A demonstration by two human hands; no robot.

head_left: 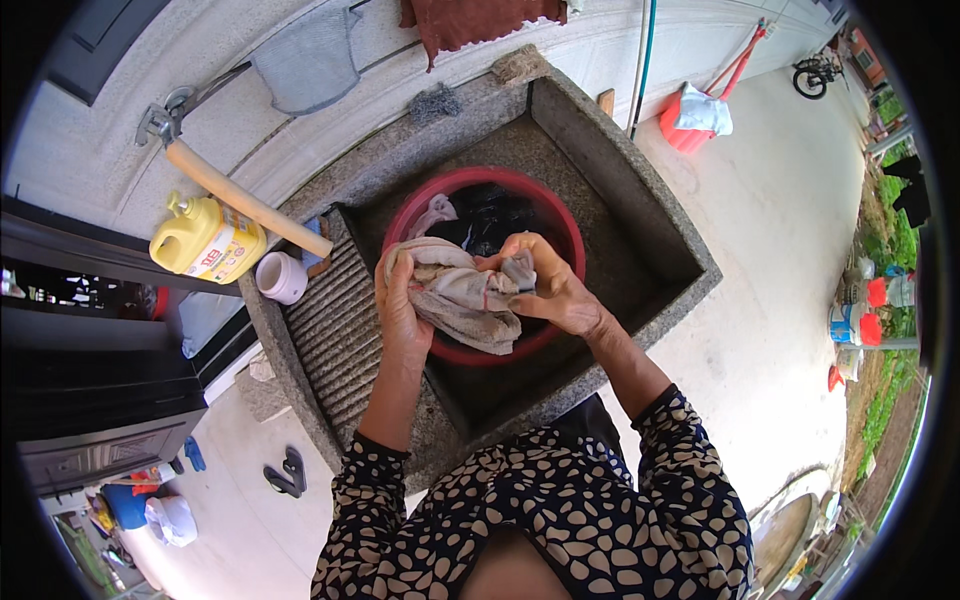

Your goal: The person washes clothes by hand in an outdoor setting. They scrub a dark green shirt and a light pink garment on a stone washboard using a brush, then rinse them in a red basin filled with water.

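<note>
A crumpled, wet-looking beige cloth (455, 300) with pinkish marks hangs between my two hands, over the red basin (572, 225). My left hand (402, 308) is closed around its left side, thumb on top. The right hand (560, 290) pinches a greyish bunched part at its other end. Inside the basin, partly hidden by the cloth, lie dark wet clothing (497, 215) and a pale pink cloth (432, 214). The basin sits in a stone sink (640, 185), to the right of its ribbed washboard slope (335, 310).
A yellow pump jug (210, 240) and a white cup (281, 278) are at the sink's left, below a tap hose (240, 200). A dark scouring pad (435, 103) rests on the back rim. Black slippers (286, 472) lie on the floor; a red bucket (683, 130) stands behind right.
</note>
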